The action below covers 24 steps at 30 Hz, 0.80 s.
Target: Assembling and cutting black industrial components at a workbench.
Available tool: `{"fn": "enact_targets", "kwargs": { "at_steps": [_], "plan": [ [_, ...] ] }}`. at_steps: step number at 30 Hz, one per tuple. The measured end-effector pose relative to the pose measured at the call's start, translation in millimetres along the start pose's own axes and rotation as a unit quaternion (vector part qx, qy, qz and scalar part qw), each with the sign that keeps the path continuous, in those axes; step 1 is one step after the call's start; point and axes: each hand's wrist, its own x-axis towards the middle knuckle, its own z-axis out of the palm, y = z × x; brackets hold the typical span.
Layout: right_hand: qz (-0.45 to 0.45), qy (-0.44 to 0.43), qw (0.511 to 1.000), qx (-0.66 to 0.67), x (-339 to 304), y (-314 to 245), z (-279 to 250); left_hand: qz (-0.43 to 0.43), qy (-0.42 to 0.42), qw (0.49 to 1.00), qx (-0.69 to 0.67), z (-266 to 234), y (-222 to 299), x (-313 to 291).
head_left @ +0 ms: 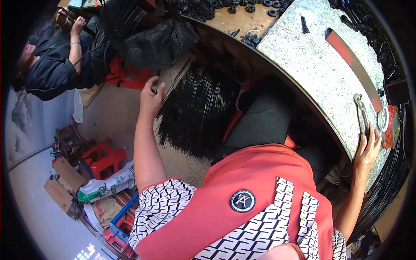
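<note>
Out to the left, my left hand (151,99) is raised beside a thick bundle of long, thin black strips (199,108). Its fingers curl around a small black part (154,90), whose exact kind is too small to make out. At the far right, my right hand (367,151) rests on the speckled worktop (312,56) with its fingers stretched out. The fingertips reach the handle end of a metal wrench-like tool (361,112) lying there. A flat reddish-brown strip (353,63) lies near that tool, and a single black bolt-like piece (304,25) sits farther back.
Small black round parts (251,8) are heaped at the worktop's back. A white roll (382,118) and a red object (391,128) sit by its right edge. Another person (56,69) sits at upper left. Red stool (102,158), cardboard boxes (65,186) and sack (108,186) stand left.
</note>
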Motion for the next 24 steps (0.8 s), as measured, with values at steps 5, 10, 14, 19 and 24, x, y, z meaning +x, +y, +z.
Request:
{"fn": "enact_targets", "kwargs": {
  "at_steps": [5, 10, 14, 19, 24],
  "plan": [
    [0.013, 0.006, 1.0, 0.023, 1, -6, 0, -0.04, -0.051, 0.997, 0.031, 6, -7, -3],
    [0.023, 0.024, 0.999, 0.043, -2, -8, -1, -0.101, -0.14, 0.978, 0.118, 9, -1, -16],
    [0.007, 0.038, 0.998, 0.053, -4, -5, 0, -0.153, -0.214, 0.958, 0.116, 18, -13, -15],
    [0.009, 0.052, 0.996, 0.074, -7, -6, -3, -0.127, -0.24, 0.954, 0.129, 23, -7, -14],
    [0.016, 0.048, 0.996, 0.075, -5, -3, 3, -0.14, -0.287, 0.932, 0.171, 22, 14, -14]
  ]
}}
